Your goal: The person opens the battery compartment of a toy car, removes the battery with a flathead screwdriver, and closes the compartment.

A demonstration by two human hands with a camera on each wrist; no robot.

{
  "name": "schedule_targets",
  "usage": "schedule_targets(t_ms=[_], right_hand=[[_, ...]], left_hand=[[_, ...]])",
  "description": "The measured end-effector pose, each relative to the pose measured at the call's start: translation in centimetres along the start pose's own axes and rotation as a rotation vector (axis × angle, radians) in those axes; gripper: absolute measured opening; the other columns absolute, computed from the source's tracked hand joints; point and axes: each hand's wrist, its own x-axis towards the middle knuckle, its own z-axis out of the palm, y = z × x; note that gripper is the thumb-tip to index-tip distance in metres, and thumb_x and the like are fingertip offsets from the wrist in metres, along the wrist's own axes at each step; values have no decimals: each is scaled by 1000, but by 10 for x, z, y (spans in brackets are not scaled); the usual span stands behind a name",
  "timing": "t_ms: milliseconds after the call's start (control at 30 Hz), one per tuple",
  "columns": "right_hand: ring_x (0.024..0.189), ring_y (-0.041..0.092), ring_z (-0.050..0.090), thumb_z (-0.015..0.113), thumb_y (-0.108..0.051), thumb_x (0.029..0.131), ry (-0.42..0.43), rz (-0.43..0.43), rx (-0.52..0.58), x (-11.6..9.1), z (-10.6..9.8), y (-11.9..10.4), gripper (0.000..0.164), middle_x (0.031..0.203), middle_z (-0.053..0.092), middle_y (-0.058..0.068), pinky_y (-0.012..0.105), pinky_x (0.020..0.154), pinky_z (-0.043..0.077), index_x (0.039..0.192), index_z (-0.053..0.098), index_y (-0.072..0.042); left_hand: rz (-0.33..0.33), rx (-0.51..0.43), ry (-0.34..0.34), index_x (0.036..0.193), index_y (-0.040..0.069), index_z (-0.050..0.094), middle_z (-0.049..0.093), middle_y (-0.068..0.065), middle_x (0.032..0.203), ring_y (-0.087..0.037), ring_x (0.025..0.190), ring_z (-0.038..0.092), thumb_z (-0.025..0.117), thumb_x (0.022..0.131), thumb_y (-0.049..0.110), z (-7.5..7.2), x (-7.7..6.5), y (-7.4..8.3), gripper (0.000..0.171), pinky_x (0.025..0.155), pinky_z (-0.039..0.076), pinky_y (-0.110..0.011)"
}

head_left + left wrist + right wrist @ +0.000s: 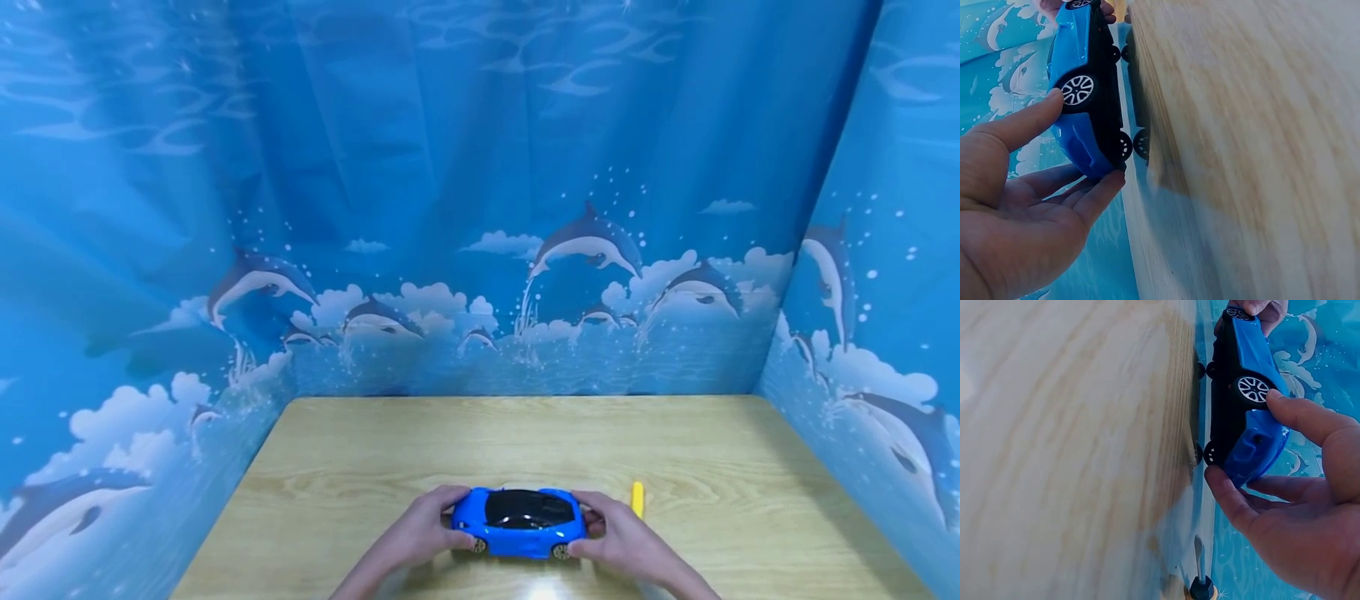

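Note:
A blue toy car (525, 523) with a black roof is held between both hands near the front of the table. My left hand (428, 527) grips its left end. In the left wrist view that thumb (1035, 122) presses beside a silver-spoked wheel, and the fingers reach round the end. On the other end, my right hand (617, 537) grips in much the same way, its thumb (1294, 415) by a wheel in the right wrist view. The near side is tilted up, showing the black underside (1225, 394). The far wheels are at or just above the tabletop; contact is unclear.
A screwdriver with a yellow handle (637, 498) lies just beyond my right hand; its metal blade (1200, 555) shows in the right wrist view. The wood-grain table (360, 450) is glossy. Blue dolphin-print curtains (465, 208) stand behind it and along both sides.

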Motion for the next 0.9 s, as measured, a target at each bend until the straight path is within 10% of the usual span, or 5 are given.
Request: schedule_targets(t_ms=[367, 900], right_hand=[[99, 27, 65, 80, -16, 90, -50, 11, 186, -2, -8, -6, 78, 105, 68, 11, 25, 77, 61, 145, 39, 21], [103, 26, 66, 76, -23, 94, 31, 20, 255, 0, -17, -20, 77, 109, 69, 12, 24, 83, 60, 149, 39, 16]], left_hand=[[-76, -147, -11, 144, -8, 54, 54, -30, 143, -43, 119, 62, 85, 84, 14, -11, 1, 9, 70, 102, 55, -55], [35, -231, 25, 148, -8, 48, 48, -31, 149, -41, 124, 61, 78, 93, 28, -28, 2, 19, 72, 98, 59, -36]])
